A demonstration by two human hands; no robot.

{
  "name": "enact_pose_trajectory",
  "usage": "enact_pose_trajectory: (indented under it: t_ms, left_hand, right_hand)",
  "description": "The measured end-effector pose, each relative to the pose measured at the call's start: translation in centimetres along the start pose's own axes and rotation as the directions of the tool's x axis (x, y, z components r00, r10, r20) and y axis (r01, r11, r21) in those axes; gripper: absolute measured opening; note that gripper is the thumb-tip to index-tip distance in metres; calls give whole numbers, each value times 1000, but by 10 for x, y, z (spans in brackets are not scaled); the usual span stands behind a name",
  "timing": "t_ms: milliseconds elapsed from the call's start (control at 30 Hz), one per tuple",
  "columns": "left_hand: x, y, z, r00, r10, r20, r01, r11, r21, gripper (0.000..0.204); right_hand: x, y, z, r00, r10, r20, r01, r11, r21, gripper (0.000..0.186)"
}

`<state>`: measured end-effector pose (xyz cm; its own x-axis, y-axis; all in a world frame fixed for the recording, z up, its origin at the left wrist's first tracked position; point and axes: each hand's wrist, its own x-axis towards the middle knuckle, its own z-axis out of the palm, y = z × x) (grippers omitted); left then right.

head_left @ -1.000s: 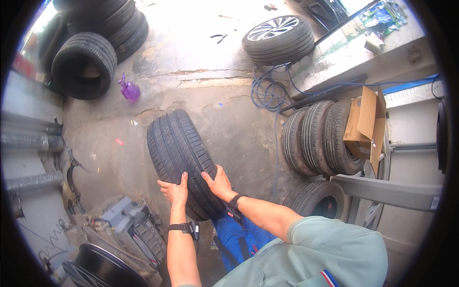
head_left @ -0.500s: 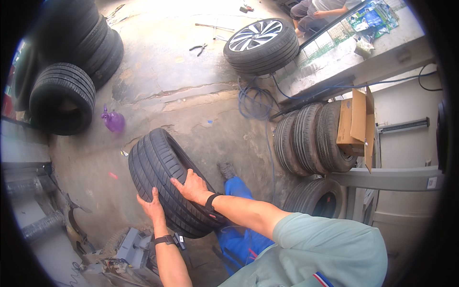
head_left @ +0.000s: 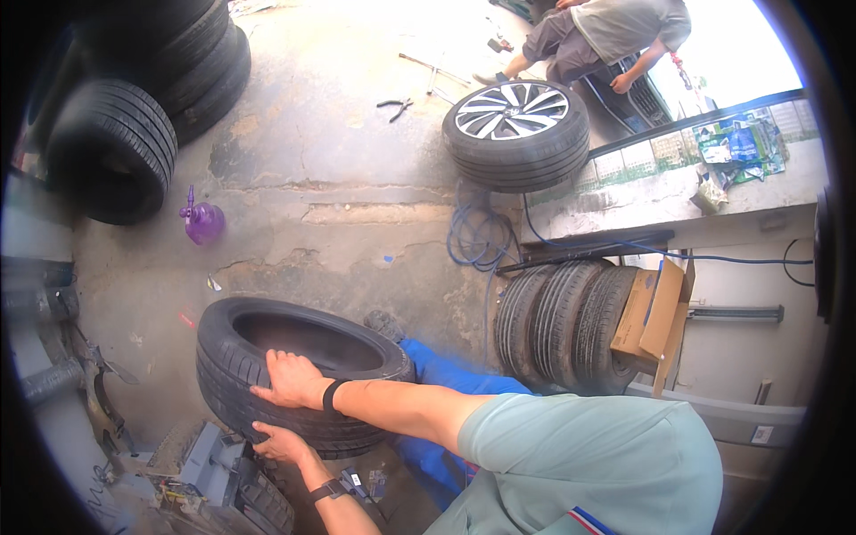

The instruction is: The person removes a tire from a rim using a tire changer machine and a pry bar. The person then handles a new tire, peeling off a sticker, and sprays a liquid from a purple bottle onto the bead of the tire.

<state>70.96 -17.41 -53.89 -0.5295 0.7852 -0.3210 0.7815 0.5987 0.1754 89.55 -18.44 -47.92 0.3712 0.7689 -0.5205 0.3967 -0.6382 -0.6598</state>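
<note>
A loose black tyre (head_left: 357, 441) is tilted before me, its hollow opening facing up and away. My right hand (head_left: 292, 382) is closed over the near rim, with its fingers reaching to the inner edge. Lower down, my left hand (head_left: 283, 443) grips the tread, its thumb lying along the rubber and its other fingers partly hidden. Both wrists wear dark bands. My blue-trousered leg (head_left: 455, 367) and a dark shoe (head_left: 383, 326) are beside the tyre's right end.
A grey machine (head_left: 209, 473) stands near left. Stacked tyres (head_left: 209, 85) and a purple spray bottle (head_left: 205, 223) are farther left. Ahead are pliers (head_left: 395, 111), a cross wrench (head_left: 434, 69), a mounted wheel (head_left: 517, 147) and a seated person (head_left: 588, 40). At right are a hose (head_left: 477, 236), upright tyres (head_left: 562, 312) and a carton (head_left: 649, 312).
The tyre has tipped over, so its opening now faces upward instead of sideways. My right hand has moved from the tread to the rim, and my left hand is lower.
</note>
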Motion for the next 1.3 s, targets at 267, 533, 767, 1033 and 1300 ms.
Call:
enact_pose_trajectory:
  t_ms: [267, 533, 767, 1033, 1300]
  left_hand:
    - [-56, 13, 10, 961, -230, -152, 212, 969, -126, 89]
    - [-8, 53, -27, 967, -254, 19, 254, 966, -46, 91]
    - [18, 95, -55, 841, 510, -181, -529, 844, -84, 68]
    - [6, 102, -33, 763, 574, -297, -550, 818, 168, 66]
    - [58, 142, -41, 762, 598, -248, -568, 801, 189, 57]
  right_hand:
    - [-33, 66, -27, 982, -112, 151, 123, 990, -66, 87]
    - [-11, 32, -13, 990, -12, 139, 26, 995, -97, 93]
    - [79, -33, -14, 996, -21, 92, 8, 990, 144, 79]
    - [64, 24, -3, 874, -143, 465, 31, 970, 240, 85]
    - [264, 61, -43, 900, 146, 411, -221, 965, 140, 71]
